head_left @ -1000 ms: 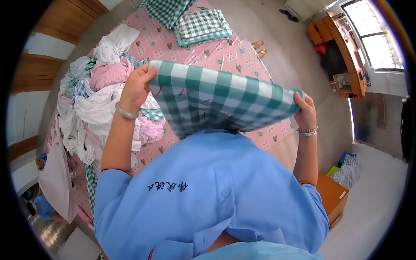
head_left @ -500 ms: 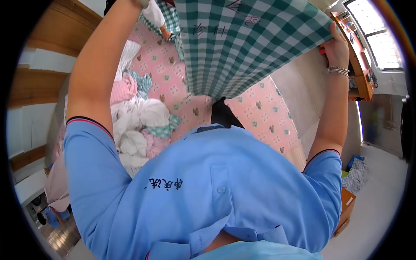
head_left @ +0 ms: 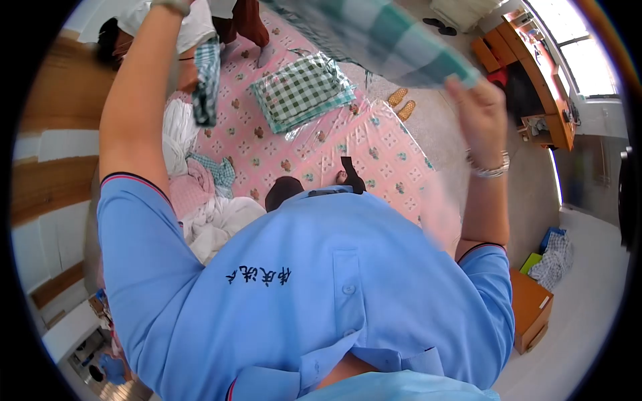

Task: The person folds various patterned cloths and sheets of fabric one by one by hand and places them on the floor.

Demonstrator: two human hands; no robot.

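A green and white checked cloth (head_left: 374, 40), blurred by motion, stretches across the top of the view. My right hand (head_left: 478, 117) is closed on its right corner. My left arm reaches up past the top edge, so my left hand is out of frame. Below the cloth, a folded checked stack (head_left: 301, 93) in clear plastic lies on the pink floral sheet (head_left: 394, 157). White and pink crumpled laundry (head_left: 217, 217) is heaped at the left.
At the upper left, a co-worker (head_left: 197, 23) bends over, with a checked cloth (head_left: 207, 83) by their hand. Patterned slippers (head_left: 401, 103) lie beside the sheet. An orange desk (head_left: 542, 80) stands at the right, and a brown box (head_left: 531, 311) at the lower right.
The checked cloth has swung up and away from my body, uncovering the folded stack. My right hand has moved down and left since half a second ago. The co-worker shows more fully.
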